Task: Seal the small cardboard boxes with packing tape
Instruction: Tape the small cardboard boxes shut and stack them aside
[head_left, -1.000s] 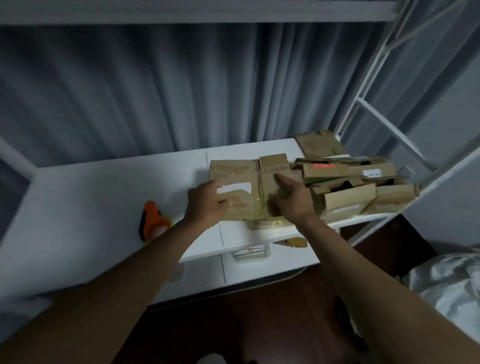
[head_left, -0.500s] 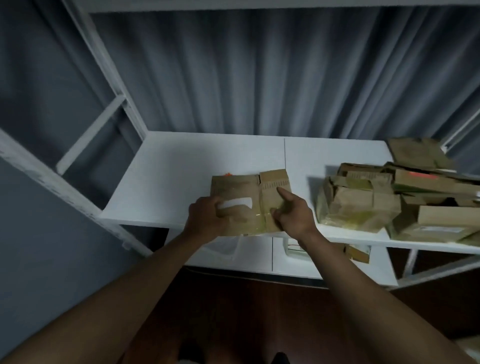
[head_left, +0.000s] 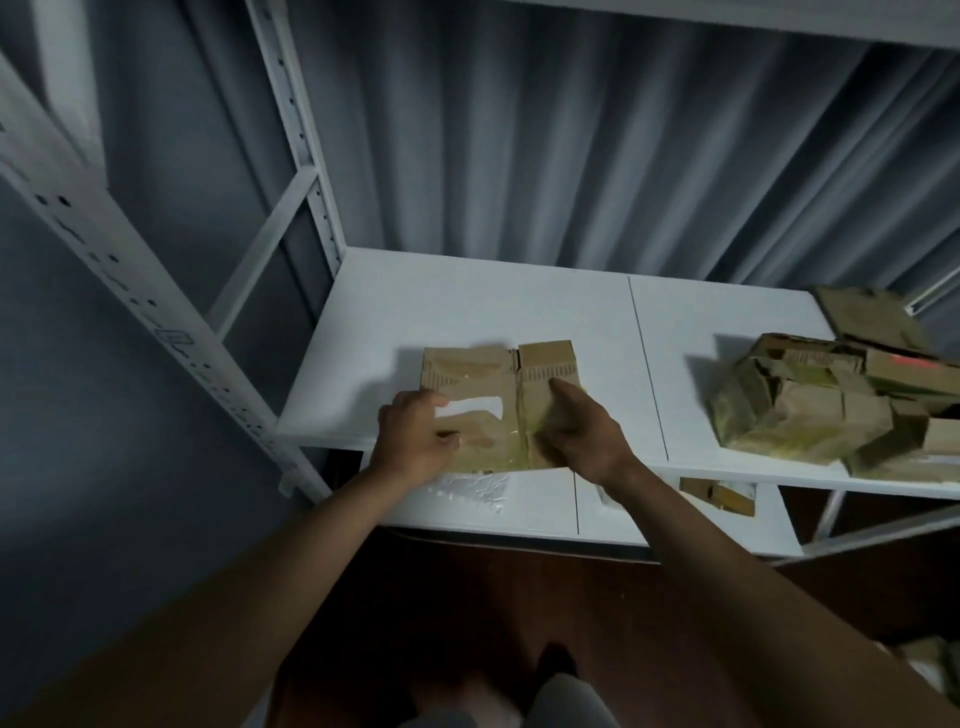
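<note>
Head view. At centre frame a flattened cardboard box (head_left: 498, 405) lies on the white shelf (head_left: 467, 301), its near edge overhanging the shelf's front lip. My left hand (head_left: 415, 441) holds the box's lower-left part, fingers curled over the near edge beside a pale torn patch. My right hand (head_left: 582, 431) rests on the right panel with the forefinger stretched up along it; whether the other fingers hook under the edge I cannot tell. A glossy yellowish strip, probably old tape, runs along the centre fold between my hands.

Handling, as I judge it: light, thin and worn board, stiff only across the panels and weak at the creases, with the taped strip likely slick. The best hold is at the outer panel edges, away from the tear.

At right frame a pile of other boxes (head_left: 831, 405) sits well apart. No tape dispenser shows.
</note>
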